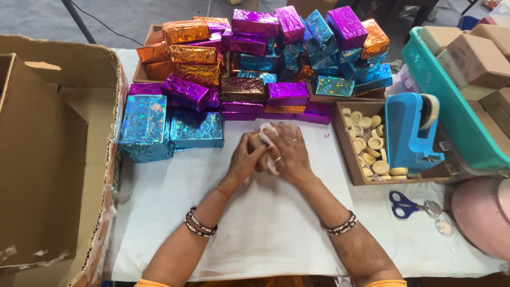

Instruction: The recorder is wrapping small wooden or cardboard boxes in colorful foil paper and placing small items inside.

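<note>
Both my hands meet over the middle of the white table cover [255,223]. My left hand [245,158] and my right hand [288,154] together grip a small tan block [257,142] partly wrapped in thin white paper [267,133]. Most of the block is hidden by my fingers. Just beyond my hands lies a big heap of foil-wrapped blocks: purple [287,93], blue [197,129], orange [192,54] and a dark brown one [242,89].
An open cardboard box [48,159] stands at the left. To the right, a shallow box of small cream discs [368,151] holds a blue tape dispenser [409,130]. Blue scissors [405,204], a pink round container [481,215] and a teal crate of bare tan blocks [451,101] are further right.
</note>
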